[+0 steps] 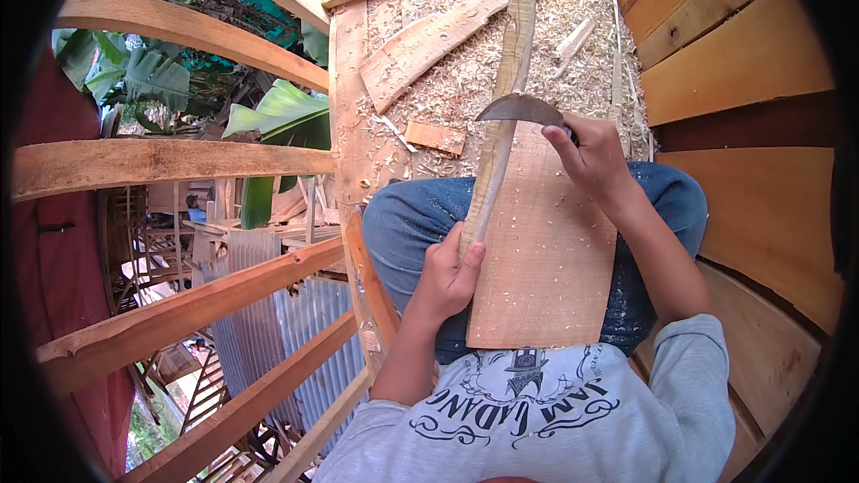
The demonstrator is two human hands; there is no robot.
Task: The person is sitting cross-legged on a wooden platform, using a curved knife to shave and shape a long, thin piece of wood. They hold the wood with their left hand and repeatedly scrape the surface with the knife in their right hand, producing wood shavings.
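My left hand (445, 279) is closed round the near end of a long, slightly bent wooden strip (493, 165). The strip runs away from me past the far edge of the floor. In my right hand (593, 161) is a curved knife (521, 109) with a broad dark blade, its handle mostly hidden by my fingers. The blade lies across the strip, above the far end of a wide flat board (548, 259). That board rests on my lap between my legs, with a few shavings on it.
Shavings (582, 72) cover the wooden floor ahead, around a tapered plank (434, 49), a small block (435, 137) and a pale offcut (574, 40). Open railing slats (170, 161) border the left, above corrugated sheets (313, 322) lower down. A plank wall (743, 197) stands close on the right.
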